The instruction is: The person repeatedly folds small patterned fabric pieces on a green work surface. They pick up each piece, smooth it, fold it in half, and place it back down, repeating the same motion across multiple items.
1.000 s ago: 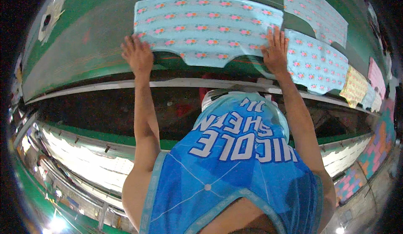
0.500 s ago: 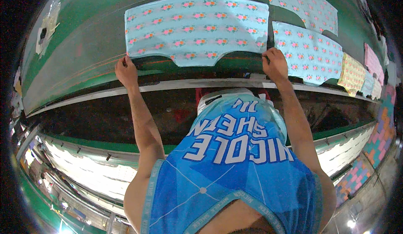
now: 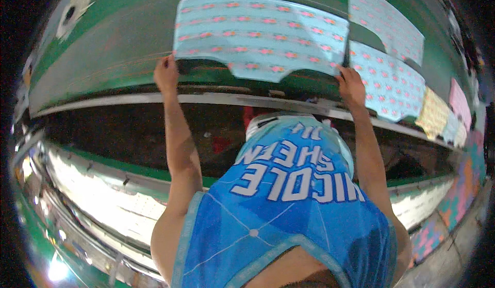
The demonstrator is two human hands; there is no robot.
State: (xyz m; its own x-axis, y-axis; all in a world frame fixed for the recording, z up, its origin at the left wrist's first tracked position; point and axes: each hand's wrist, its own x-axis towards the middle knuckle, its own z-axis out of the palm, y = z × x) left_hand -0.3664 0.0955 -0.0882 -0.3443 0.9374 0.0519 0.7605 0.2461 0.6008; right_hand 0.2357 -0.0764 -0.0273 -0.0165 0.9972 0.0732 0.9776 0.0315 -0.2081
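Note:
A light blue fabric panel (image 3: 260, 37) with rows of small pink flowers lies flat on the green table (image 3: 118, 35) in front of me. Its near edge has a curved cut-out. My left hand (image 3: 166, 74) pinches the panel's near left corner. My right hand (image 3: 351, 85) grips its near right corner. Both arms reach forward over the table's pale front rail (image 3: 216, 99). My blue top fills the lower middle of the view.
More cut panels of the same flowered cloth (image 3: 389, 84) lie to the right, one further back (image 3: 384, 25). Yellow and pink pieces (image 3: 438, 113) follow along the table. A shelf with pale stacked material (image 3: 87, 185) runs under the table. A small white scrap (image 3: 72, 14) sits far left.
Both hands have slid back from on top of the panel to its near corners, and the panel now sits further right and up in view.

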